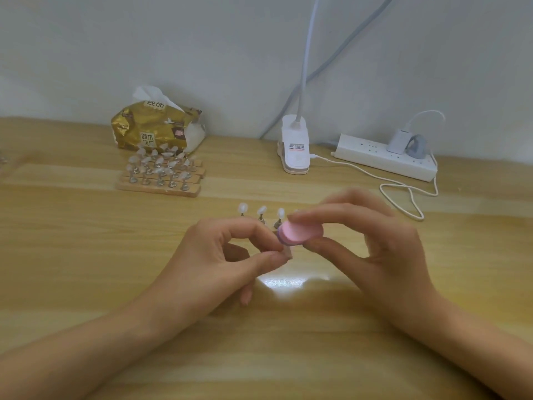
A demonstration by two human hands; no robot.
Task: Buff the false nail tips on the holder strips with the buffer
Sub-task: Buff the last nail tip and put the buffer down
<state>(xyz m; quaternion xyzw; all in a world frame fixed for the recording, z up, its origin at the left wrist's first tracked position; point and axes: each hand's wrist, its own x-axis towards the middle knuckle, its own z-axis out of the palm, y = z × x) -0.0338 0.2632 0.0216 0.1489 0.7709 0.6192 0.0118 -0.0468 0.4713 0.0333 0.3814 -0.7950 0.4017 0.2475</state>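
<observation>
My right hand (383, 249) pinches a pink buffer (300, 233) with a purple edge between thumb and fingertips. My left hand (227, 261) pinches the near end of a wooden holder strip (288, 253) lifted off the table; most of the strip is hidden behind my fingers. Three white nail tips (261, 210) on metal stands rise from it behind my left fingers. The buffer is pressed against the rightmost visible tip. Several more holder strips (160, 180) with nail tips lie side by side at the back left.
A gold tissue pack (155, 127) stands behind the strips near the wall. A white clip lamp base (295, 148) sits at the back middle, a power strip (386, 157) with a charger and a looping white cable (409, 197) to its right. The wooden table (86, 255) spreads below.
</observation>
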